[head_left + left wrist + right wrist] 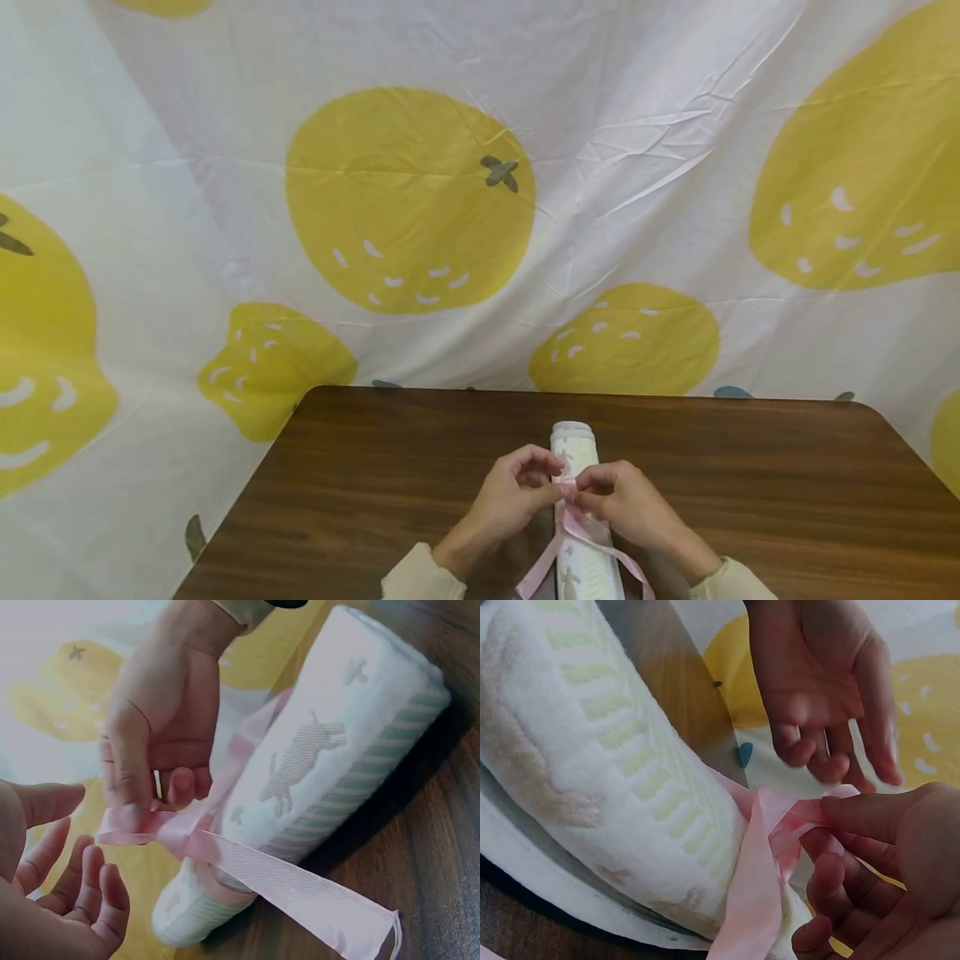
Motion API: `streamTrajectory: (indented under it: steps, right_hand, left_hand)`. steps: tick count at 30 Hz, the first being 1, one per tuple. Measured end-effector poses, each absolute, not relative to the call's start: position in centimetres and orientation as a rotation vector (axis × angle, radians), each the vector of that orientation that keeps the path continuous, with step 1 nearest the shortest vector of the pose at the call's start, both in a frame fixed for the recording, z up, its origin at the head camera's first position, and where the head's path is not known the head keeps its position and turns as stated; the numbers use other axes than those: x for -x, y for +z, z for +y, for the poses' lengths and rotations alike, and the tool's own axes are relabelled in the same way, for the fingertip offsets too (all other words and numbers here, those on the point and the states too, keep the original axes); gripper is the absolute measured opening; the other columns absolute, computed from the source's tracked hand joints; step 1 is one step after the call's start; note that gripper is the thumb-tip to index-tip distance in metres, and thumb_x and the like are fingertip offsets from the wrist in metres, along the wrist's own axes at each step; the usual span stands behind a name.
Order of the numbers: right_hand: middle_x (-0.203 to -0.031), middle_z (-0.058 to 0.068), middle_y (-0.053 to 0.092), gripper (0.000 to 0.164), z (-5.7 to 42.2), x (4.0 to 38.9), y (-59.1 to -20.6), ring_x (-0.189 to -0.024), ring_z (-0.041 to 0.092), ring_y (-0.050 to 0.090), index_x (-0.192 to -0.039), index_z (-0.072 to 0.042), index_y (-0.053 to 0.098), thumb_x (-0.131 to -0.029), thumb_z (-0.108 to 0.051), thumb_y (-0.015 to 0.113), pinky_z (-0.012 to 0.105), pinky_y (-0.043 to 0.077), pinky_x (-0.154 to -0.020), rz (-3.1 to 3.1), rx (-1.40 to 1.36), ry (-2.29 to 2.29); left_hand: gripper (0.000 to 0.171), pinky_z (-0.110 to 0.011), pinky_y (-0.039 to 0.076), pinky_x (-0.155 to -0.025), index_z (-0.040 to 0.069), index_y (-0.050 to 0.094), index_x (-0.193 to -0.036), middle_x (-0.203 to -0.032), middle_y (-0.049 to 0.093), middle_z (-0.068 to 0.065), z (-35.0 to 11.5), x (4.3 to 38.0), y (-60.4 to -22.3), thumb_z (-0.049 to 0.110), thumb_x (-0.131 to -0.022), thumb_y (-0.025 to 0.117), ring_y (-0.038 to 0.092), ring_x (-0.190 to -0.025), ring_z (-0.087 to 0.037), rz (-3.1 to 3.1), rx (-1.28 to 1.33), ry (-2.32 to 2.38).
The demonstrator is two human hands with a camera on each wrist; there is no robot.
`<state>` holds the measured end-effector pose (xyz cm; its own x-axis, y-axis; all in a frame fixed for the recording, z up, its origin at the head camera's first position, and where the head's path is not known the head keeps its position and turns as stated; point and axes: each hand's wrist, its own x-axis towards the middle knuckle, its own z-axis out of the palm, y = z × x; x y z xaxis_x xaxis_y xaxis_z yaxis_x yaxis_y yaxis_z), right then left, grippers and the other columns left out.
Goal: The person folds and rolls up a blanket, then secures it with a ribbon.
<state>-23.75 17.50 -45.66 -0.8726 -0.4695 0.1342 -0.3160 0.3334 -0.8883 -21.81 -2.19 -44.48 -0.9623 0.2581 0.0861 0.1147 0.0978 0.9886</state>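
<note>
A rolled white towel (573, 454) with beige animal-like motifs and pale green stripes lies on the table, pointing away from me. Round its middle runs a pink satin ribbon (300, 892), knotted on top with a loop at the knot and loose tails hanging down. The thumb and fingers of my right hand (900, 859) pinch that loop. My left hand (506, 500) hovers at the other side of the knot. In the left wrist view its thumb and loosely bent fingers (90, 889) are spread apart, with nothing between them.
The dark wooden table (375, 500) has rounded far corners. Behind it hangs a white cloth (600, 192) printed with large yellow fruit, reaching down past the table's far and left edges. Light sleeves (423, 575) cover both forearms.
</note>
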Motion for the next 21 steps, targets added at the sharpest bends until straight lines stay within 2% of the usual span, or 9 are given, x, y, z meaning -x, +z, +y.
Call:
streamTrajectory:
  steps: [3, 7, 11, 15, 18, 21]
  right_hand:
    - [-0.077, 0.001, 0.071, 0.007, 17.3, 23.5, -45.7, -0.068, 0.000, 0.056, -0.088, -0.006, 0.076, -0.088, -0.013, 0.073, 0.020, 0.046, -0.058, 2.467, 0.760, -1.583]
    - [-0.077, 0.001, 0.072, 0.007, 17.0, 23.3, -45.6, -0.069, -0.001, 0.058, -0.087, -0.006, 0.077, -0.087, -0.013, 0.075, 0.020, 0.048, -0.060, 2.502, 0.762, -1.586]
    - [-0.076, 0.001, 0.073, 0.007, 16.8, 23.1, -45.5, -0.068, 0.000, 0.060, -0.087, -0.007, 0.077, -0.086, -0.014, 0.076, 0.020, 0.048, -0.060, 2.517, 0.714, -1.596]
    - [-0.074, -0.001, 0.070, 0.008, 17.0, 22.7, -45.1, -0.066, 0.002, 0.059, -0.085, -0.009, 0.074, -0.084, -0.016, 0.078, 0.021, 0.047, -0.058, 2.606, 0.624, -1.563]
    - [-0.072, -0.004, 0.066, 0.009, 17.3, 22.1, -44.9, -0.063, 0.003, 0.056, -0.081, -0.011, 0.070, -0.083, -0.014, 0.078, 0.022, 0.046, -0.057, 2.663, 0.569, -1.513]
    - [-0.070, -0.006, 0.062, 0.009, 17.4, 21.2, -45.3, -0.062, 0.003, 0.053, -0.080, -0.012, 0.070, -0.083, -0.014, 0.078, 0.022, 0.044, -0.055, 2.664, 0.592, -1.463]
  left_hand:
    - [0.027, -0.021, 0.049, -0.071, -0.001, 0.066, -0.109, -0.105, 0.069, -0.017, -1.9, 22.1, -45.0, 0.007, -0.085, 0.075, 0.063, -0.083, -0.010, 2.262, -0.394, 2.001]
    - [0.022, -0.020, 0.051, -0.076, -0.004, 0.067, -0.107, -0.101, 0.071, -0.015, -1.5, 22.2, -45.7, 0.003, -0.087, 0.072, 0.065, -0.086, -0.010, 2.251, -0.413, 2.032]
    - [0.017, -0.019, 0.051, -0.076, -0.006, 0.067, -0.103, -0.097, 0.071, -0.018, -1.2, 22.3, -46.1, 0.001, -0.087, 0.071, 0.065, -0.084, -0.010, 2.256, -0.401, 2.096]
    - [0.014, -0.018, 0.050, -0.074, -0.004, 0.067, -0.100, -0.093, 0.070, -0.014, -1.1, 22.5, -46.3, 0.000, -0.086, 0.070, 0.063, -0.082, -0.009, 2.269, -0.341, 2.137]
    - [0.016, -0.019, 0.051, -0.075, -0.006, 0.065, -0.102, -0.093, 0.069, -0.012, -1.0, 22.5, -46.4, -0.002, -0.087, 0.068, 0.066, -0.084, -0.012, 2.199, -0.293, 2.178]
    - [0.019, -0.021, 0.052, -0.080, -0.010, 0.063, -0.105, -0.095, 0.069, -0.016, -1.0, 22.5, -46.4, -0.003, -0.087, 0.065, 0.070, -0.087, -0.019, 2.108, -0.277, 2.210]
